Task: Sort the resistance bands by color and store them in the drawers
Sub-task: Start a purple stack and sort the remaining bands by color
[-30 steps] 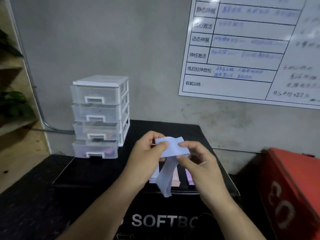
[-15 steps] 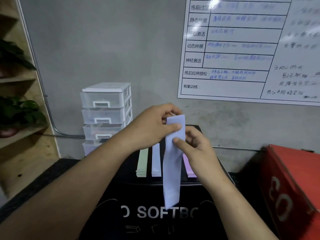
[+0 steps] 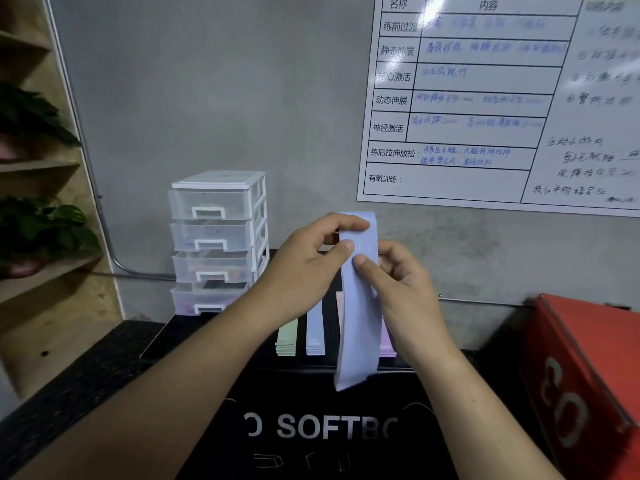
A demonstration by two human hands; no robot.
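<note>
From the head camera, we saw the left hand point(image 3: 311, 268) and the right hand point(image 3: 405, 285) raised together in front of the grey wall. Between them they held one flat, pale lavender rubber resistance band point(image 3: 356, 323). The left thumb and forefinger pinched its upper end. The right thumb pressed on its front face just below, with the fingers curled behind it. The resistance band hung straight down with its long axis upright, and its free lower end dangled in front of the black soft box point(image 3: 329, 431).

On that box, behind the hands, lay a pale green stack of bands point(image 3: 286, 337), a lavender stack point(image 3: 314, 336) just beside it, and a pink stack point(image 3: 388, 342) that was partly hidden.

The translucent white plastic four-drawer cabinet point(image 3: 218, 237) stood at the back left of the box, away from both hands. We judged the left hand the nearer one, so it seemed better placed to pull a drawer while the right carried the band across. We could not tell which drawer held lavender.
</note>
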